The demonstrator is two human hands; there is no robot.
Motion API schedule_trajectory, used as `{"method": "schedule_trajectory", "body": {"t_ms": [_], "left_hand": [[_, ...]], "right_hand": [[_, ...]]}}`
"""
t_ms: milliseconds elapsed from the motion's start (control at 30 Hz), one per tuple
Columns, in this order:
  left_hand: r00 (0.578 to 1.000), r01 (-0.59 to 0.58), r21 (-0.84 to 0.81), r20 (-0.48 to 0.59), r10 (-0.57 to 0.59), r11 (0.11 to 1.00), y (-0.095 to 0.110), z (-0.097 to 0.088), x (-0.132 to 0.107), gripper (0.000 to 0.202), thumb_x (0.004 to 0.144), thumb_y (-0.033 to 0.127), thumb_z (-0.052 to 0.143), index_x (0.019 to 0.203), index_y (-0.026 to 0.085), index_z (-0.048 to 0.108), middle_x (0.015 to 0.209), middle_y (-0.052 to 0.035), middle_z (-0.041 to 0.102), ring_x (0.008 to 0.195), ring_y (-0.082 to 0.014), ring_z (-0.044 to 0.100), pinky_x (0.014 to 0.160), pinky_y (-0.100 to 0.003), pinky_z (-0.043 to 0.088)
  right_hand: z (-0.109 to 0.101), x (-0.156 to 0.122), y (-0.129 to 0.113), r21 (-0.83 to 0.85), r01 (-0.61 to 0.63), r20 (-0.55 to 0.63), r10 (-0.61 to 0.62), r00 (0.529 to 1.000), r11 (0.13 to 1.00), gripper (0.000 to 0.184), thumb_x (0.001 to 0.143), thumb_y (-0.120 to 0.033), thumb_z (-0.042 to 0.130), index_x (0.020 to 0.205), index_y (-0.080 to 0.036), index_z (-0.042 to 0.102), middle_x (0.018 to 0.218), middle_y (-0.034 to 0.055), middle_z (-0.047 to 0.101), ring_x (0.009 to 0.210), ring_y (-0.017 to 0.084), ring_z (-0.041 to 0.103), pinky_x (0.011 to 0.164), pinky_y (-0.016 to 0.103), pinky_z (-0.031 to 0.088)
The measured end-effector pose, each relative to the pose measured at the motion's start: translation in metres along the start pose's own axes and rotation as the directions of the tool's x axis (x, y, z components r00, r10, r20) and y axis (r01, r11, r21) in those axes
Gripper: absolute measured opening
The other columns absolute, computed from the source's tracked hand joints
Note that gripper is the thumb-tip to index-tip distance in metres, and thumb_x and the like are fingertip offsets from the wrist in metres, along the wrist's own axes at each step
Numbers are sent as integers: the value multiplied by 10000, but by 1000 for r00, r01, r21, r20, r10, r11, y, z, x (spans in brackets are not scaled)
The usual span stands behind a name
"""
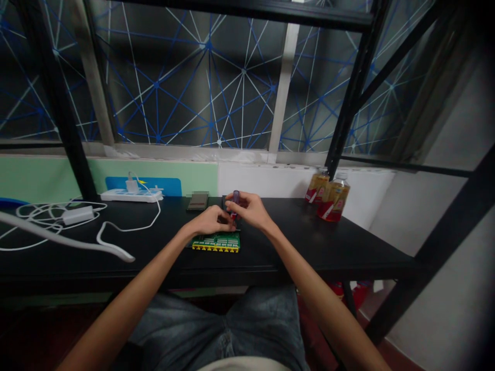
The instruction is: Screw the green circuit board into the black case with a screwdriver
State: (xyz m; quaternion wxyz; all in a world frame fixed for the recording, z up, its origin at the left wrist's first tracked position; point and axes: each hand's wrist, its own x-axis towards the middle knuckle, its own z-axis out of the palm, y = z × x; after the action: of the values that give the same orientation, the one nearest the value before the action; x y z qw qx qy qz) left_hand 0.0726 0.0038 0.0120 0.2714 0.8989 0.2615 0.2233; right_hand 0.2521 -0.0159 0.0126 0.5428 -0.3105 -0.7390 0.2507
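Across a black tabletop (309, 247), just nearer than the curled left hand (209, 221), whose grip could not be told, a green rectangular circuit board (216, 240) was laid. Straight pressure was judged best for the purple-handled screwdriver (235, 196), held near-vertical, handle up, by the right hand (251, 207). Lengthwise, the board was aligned left-to-right, yellow ports (215, 248) away from the hands.

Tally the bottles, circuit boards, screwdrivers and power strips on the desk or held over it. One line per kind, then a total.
Bottles: 2, standing close together toward the right
Circuit board: 1, green with a yellow front edge
Screwdriver: 1, in the right hand
Power strip: 1, white
Total: 5
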Motion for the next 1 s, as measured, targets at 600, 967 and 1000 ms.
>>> {"method": "schedule_trajectory", "body": {"t_ms": [600,967,1000], "left_hand": [[1000,-20,-49,16,21,999,-3,0,4,148,778,253,715,847,129,756,845,-73,750,790,-176,666,769,-309,498],[1000,-4,-13,16,5,1000,-5,1,5,197,785,327,718,779,132,747,808,-63,735,768,-188,655,760,-312,493],[1000,-5,-6,16,5,1000,-4,1,5,207,788,338,715,778,132,742,804,-57,729,760,-183,650,755,-309,491]], "right_hand": [[-3,1,0,50,-17,56,14,998,999,318,824,-461,611,872,-149,646,711,8,612,543,108,539,439,242,485],[-2,0,-4,31,-35,48,34,998,999,388,760,-404,694,1050,-150,654,714,7,642,616,125,589,535,243,486],[-2,0,-4,50,-56,62,53,997,997,398,759,-415,697,1045,-142,650,682,4,639,603,130,597,536,250,491]]}}
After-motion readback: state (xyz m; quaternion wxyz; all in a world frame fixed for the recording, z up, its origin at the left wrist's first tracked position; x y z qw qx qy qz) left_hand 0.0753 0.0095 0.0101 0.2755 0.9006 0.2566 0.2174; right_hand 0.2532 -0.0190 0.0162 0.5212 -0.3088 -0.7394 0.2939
